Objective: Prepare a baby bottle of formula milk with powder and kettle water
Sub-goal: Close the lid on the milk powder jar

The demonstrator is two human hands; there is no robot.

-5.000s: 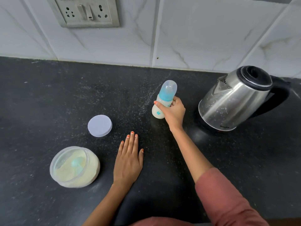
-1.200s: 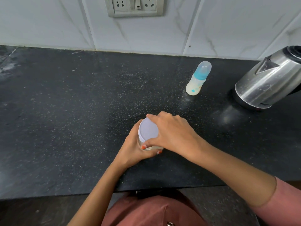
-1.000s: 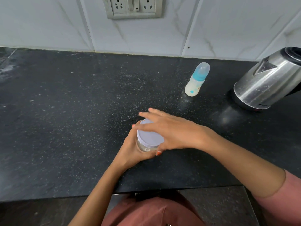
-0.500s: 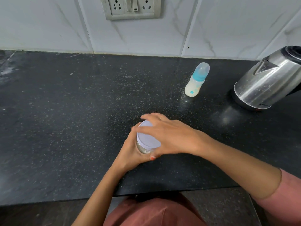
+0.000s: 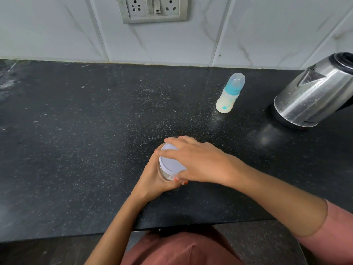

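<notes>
Both hands grip one jar (image 5: 165, 174): left hand (image 5: 152, 180) its body, right hand (image 5: 198, 165) its lid (image 5: 169, 163)

Capped milky bottle (image 5: 229, 94) upright; lidded powder jar (image 5: 169, 165) gripped

My speckled black counter (image 5: 80, 142), lilac lid (image 5: 169, 162), teal-collared milky bottle (image 5: 229, 94), silver kettle (image 5: 313, 96), white marbled tiles (image 5: 267, 31)

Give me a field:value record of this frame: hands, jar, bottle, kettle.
left hand: wrapped around the powder jar, steadying it
right hand: fingers over the jar's lid
baby bottle: upright, capped, milky contents, untouched
kettle: steel, right of the bottle, on its base
countertop: black, speckled
wall socket: above the counter
</notes>
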